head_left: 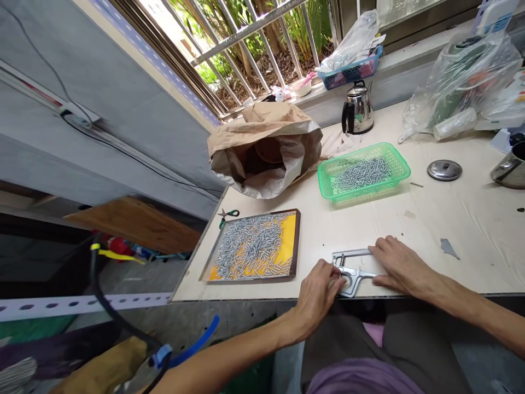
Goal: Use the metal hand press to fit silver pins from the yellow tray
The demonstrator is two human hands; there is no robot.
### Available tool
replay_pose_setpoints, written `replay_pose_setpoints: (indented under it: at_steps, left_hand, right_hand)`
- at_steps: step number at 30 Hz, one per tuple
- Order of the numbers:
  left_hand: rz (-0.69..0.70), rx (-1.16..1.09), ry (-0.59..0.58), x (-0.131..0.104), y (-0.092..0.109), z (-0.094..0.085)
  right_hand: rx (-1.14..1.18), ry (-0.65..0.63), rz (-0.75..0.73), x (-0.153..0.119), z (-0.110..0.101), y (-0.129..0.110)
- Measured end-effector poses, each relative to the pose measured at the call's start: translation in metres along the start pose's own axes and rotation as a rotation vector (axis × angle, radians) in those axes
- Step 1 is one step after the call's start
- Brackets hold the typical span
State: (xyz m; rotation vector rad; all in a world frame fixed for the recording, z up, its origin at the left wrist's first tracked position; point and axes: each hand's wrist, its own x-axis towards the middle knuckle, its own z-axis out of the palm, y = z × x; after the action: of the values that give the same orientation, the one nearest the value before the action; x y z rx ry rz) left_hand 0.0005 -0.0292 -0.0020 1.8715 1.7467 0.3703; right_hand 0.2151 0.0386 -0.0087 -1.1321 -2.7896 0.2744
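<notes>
A silver metal hand tool (353,278) with a small coil spring and two long handles lies at the table's front edge. My right hand (400,268) is wrapped around the handle ends, thumb on the lower one and fingers on the upper. At the tool's left end, my left hand (318,290) is closed, its thumb and fingers pinched by the jaw; any small part between them is hidden. Left of that hand lies a shallow dark-edged tray (295,241) with a yellow bottom, covered with many small silver pins (252,246).
Behind stands a green plastic basket (324,186) of similar silver pins. An open brown paper sack (262,137) is at the back left, near green-handled scissors (229,214). A metal kettle (360,109), a round lid (444,169) and a plastic-wrapped bundle (459,82) are farther back.
</notes>
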Motion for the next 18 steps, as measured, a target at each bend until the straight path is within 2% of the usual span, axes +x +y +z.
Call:
replay_pose_setpoints:
  at_steps: [1, 3, 6, 11, 14, 18]
  left_hand:
    - [0.138, 0.066, 0.038, 0.004, 0.003, 0.003]
    - [0.356, 0.174, 0.035, 0.017, 0.009, 0.010]
    - [0.537, 0.269, -0.067, 0.041, 0.016, 0.017]
    - [0.532, 0.377, -0.199, 0.060, 0.024, 0.010]
    - [0.516, 0.396, -0.230, 0.059, 0.027, 0.006]
    - [0.486, 0.389, -0.217, 0.057, 0.028, 0.013]
  right_hand:
    - [0.007, 0.000, -0.001, -0.001, 0.001, -0.001]
    - [0.007, -0.007, 0.011, -0.002, 0.002, -0.002]
    - [0.000, -0.027, 0.044, -0.004, 0.001, -0.002]
    - [-0.037, -0.033, 0.092, -0.012, -0.007, 0.005]
    - [-0.043, 0.012, 0.069, -0.017, -0.007, 0.006]
    - [-0.009, 0.067, 0.011, -0.018, 0.001, 0.004]
